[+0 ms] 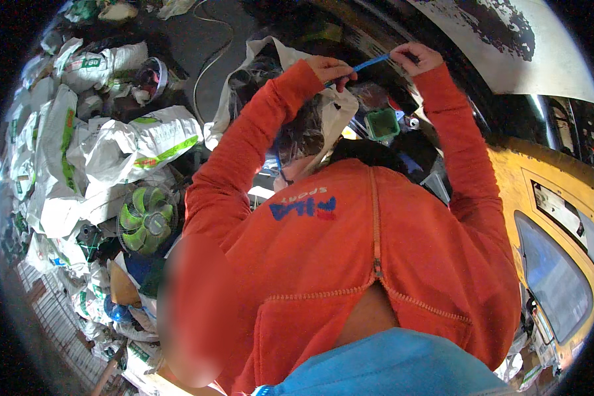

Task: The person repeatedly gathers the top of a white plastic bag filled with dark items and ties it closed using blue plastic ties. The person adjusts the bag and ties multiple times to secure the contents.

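Note:
Both of my arms, in orange sleeves, reach to the top of the view. A thin blue strip (pixel 371 64), perhaps cord or tape, stretches between my hands. My left hand (pixel 332 70) is closed on its left end. The other end is pinched between the thumb and fingers of my right hand (pixel 416 59). Under my left hand and forearm sits a large whitish sack (pixel 340 112) with its mouth open and dark, shiny plastic-like material in it. The left sleeve hides part of this sack. A small green square container (pixel 381 124) lies below the strip, among mixed scraps.
White printed sacks (pixel 135 142) are heaped along the left, with a green-bladed fan (pixel 146 219) against them. A pale cable (pixel 201 72) runs over the dark floor. On the right stand a yellow panel with a window (pixel 551 264) and a worn white panel (pixel 548 49).

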Tool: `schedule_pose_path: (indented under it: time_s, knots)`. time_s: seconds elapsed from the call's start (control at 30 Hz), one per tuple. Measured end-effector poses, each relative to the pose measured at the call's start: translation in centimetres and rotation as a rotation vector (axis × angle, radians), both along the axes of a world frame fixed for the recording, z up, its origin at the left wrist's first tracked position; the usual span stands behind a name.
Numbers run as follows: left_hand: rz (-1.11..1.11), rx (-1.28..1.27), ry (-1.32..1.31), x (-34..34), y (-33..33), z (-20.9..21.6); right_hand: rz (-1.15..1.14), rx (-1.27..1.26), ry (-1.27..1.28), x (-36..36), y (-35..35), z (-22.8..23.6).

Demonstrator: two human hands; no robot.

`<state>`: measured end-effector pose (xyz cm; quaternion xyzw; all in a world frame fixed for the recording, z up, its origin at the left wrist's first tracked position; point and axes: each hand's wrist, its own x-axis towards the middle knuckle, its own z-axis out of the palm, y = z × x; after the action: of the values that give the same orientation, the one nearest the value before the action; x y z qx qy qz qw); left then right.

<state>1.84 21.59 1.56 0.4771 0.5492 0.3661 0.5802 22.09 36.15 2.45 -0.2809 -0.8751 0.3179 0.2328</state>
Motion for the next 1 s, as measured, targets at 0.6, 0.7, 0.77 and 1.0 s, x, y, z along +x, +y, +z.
schedule_pose_path:
  time_s: [0.6,0.7,0.77,1.0]
  knots:
    - [0.33,0.229,0.329,1.2,-1.5,-1.3,0.287,0.465,-0.091,-3.4,-7.5,-2.4]
    - [0.292,0.539,0.837,0.9,-1.1,-2.1,0.282,0.528,0.053,-4.1,-4.9,-1.6]
    - [0.336,0.238,0.44,0.2,-0.5,-2.7,0.299,0.456,0.168,-5.2,-3.6,-2.1]
    - [0.331,-0.057,0.002,-1.7,0.7,-5.8,0.259,-0.266,0.257,-6.3,-4.7,-5.0]
